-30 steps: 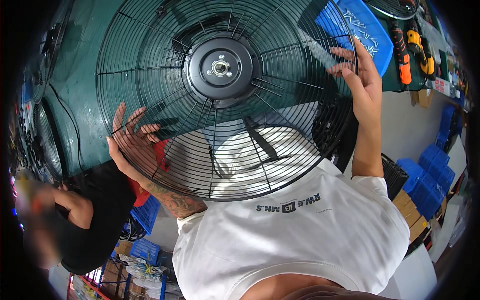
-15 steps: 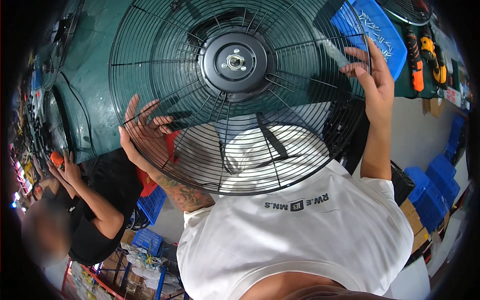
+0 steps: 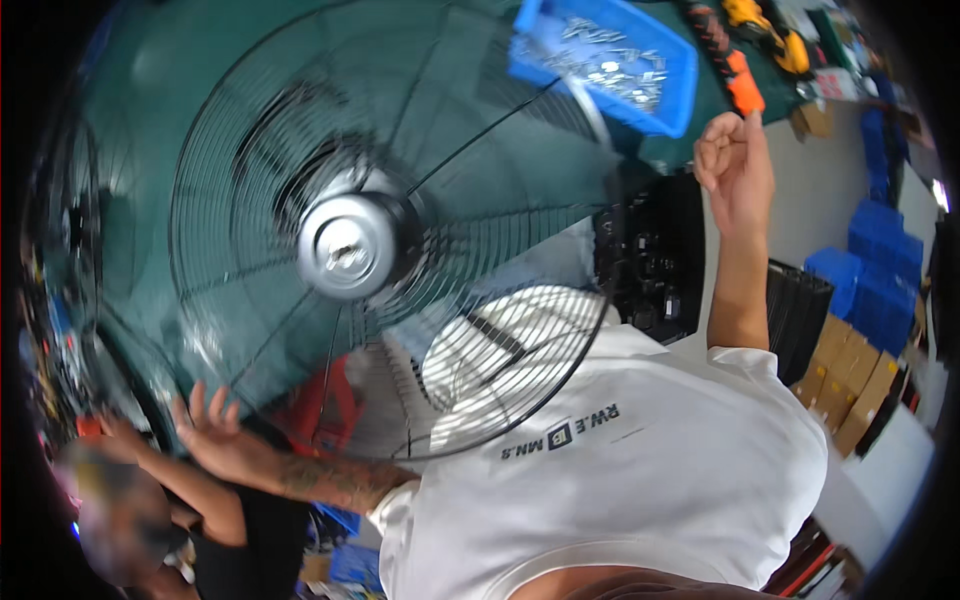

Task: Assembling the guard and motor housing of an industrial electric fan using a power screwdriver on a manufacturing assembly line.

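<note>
A round black wire fan guard [image 3: 590,345] with a silver-grey motor hub [image 3: 345,245] at its middle spans the space before me, blurred by motion. Its near edge overlaps my white shirt. My left hand [image 3: 212,430], fingers spread, is by the guard's lower left rim; whether it touches the wire I cannot tell. To the right, well off the rim, is my right hand [image 3: 735,165], its fingers curled inward and thumb stretched up, with nothing visible in them. It is just below the orange end of a black-and-orange tool [image 3: 742,82].
A blue bin [image 3: 680,100] of small metal screws stands on the green table [image 3: 140,180]. Beyond it lies a yellow power tool [image 3: 770,30]. Another person [image 3: 215,510] in black works at the left. Blue crates [image 3: 880,255] and cardboard boxes [image 3: 840,385] are stacked at the right.
Both hands have come away from where they were on the guard's sides. The guard has shifted left and down in view, its hub tilted. The whole view has swung, moving the bin leftward.
</note>
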A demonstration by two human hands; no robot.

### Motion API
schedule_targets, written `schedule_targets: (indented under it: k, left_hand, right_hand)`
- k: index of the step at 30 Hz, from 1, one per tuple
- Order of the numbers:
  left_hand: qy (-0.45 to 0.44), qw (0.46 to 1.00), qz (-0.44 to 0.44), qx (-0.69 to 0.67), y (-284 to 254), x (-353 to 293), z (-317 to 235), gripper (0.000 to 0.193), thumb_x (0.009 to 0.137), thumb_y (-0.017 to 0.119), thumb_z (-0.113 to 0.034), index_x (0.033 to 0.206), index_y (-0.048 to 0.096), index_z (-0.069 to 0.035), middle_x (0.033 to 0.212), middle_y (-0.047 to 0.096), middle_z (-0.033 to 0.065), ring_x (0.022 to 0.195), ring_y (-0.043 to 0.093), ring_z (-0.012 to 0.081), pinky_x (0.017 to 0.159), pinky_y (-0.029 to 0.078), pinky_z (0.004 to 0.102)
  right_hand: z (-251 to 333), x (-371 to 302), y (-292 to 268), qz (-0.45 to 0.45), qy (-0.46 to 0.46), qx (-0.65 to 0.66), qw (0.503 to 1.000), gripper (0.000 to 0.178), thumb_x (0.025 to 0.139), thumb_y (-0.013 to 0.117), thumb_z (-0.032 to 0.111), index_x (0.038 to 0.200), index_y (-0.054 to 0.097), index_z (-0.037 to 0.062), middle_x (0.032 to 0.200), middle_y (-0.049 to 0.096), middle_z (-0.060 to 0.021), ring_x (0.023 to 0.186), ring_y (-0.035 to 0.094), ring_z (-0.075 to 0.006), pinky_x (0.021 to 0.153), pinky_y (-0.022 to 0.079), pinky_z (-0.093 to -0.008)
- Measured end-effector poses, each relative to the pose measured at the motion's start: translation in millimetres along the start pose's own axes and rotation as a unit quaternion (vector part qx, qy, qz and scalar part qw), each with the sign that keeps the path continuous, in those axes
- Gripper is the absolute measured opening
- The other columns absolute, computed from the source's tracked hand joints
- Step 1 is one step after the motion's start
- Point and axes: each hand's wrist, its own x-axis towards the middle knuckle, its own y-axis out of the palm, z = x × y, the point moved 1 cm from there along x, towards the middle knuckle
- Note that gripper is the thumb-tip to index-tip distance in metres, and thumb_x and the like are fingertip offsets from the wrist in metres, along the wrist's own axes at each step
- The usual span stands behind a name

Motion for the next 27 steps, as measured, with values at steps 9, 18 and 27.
schedule_targets:
  k: [9,18,27]
  left_hand:
    - [0.32,0.91,0.251,0.085,165.0,-7.8,-197.5,0.042,0.105,0.055,-0.023,0.138,0.059,0.002,0.113,0.07,0.0116,0.086,0.066,0.0144,0.075,0.05,0.026]
    - [0.619,0.526,0.567,0.139,410.8,-143.7,-246.6,0.017,0.094,0.067,-0.01,0.103,0.073,0.003,0.089,0.073,0.0179,0.081,0.072,0.0285,0.076,0.056,0.0381]
    - [0.522,0.373,0.589,0.492,488.6,-162.6,-231.0,0.064,0.074,0.082,-0.059,0.092,0.076,0.002,0.088,0.075,0.0211,0.088,0.074,0.0362,0.085,0.057,0.0436]
  right_hand:
    - [-23.4,40.1,-123.0,-0.149,0.16,0.37,0.903,0.066,0.107,0.05,0.047,0.139,0.046,-0.0104,0.111,0.066,-0.0193,0.074,0.062,-0.0195,0.065,0.057,-0.0259]
    - [-18.2,130.1,-188.9,-0.143,0.196,0.432,0.869,0.075,0.108,0.037,0.058,0.14,0.04,-0.0098,0.119,0.066,-0.0268,0.081,0.069,-0.0223,0.069,0.063,-0.0271]
    - [-16.0,161.0,-171.1,-0.239,0.158,0.324,0.901,0.068,0.107,0.044,0.055,0.135,0.05,-0.0065,0.119,0.07,-0.0254,0.08,0.076,-0.0259,0.072,0.064,-0.0356]
